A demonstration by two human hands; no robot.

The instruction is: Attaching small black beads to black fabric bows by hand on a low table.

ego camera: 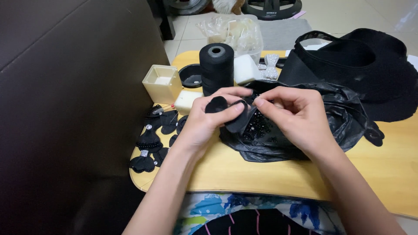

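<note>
- Left hand (204, 122): raised over the near middle of the wooden table (270, 174), thumb and forefinger closed in a pinch on a small black fabric piece (216, 104); the rounded lobe of the piece stands up above the thumb, a second dark lobe hangs below the fingers toward the right
- Right hand (296, 115): just right of the left hand, fingers curled, thumb and forefinger tips pressed together at the right edge of the same piece; whether they grip a needle or bead there is too small to tell
- Key relation: the piece lies between the two hands, held mainly by the left; the right fingertips meet it from the right side, so both hands are touching it, left nearer its body, right at its rim
- Long axis of the piece: roughly upright and tilted a little to the right, lobe above lobe
- Black plastic bag (331, 122): directly beneath and behind the hands, crumpled open, small glinting beads inside
- Black thread spool (216, 65): upright, behind the left hand, apart from it
- Cream square box (162, 82): left of the spool, near the table's far left corner
- Finished black bows (150, 143): a cluster at the table's left edge, left of the left wrist, some with shiny centres
- Black hat (361, 65): far right of the table, behind the bag
</note>
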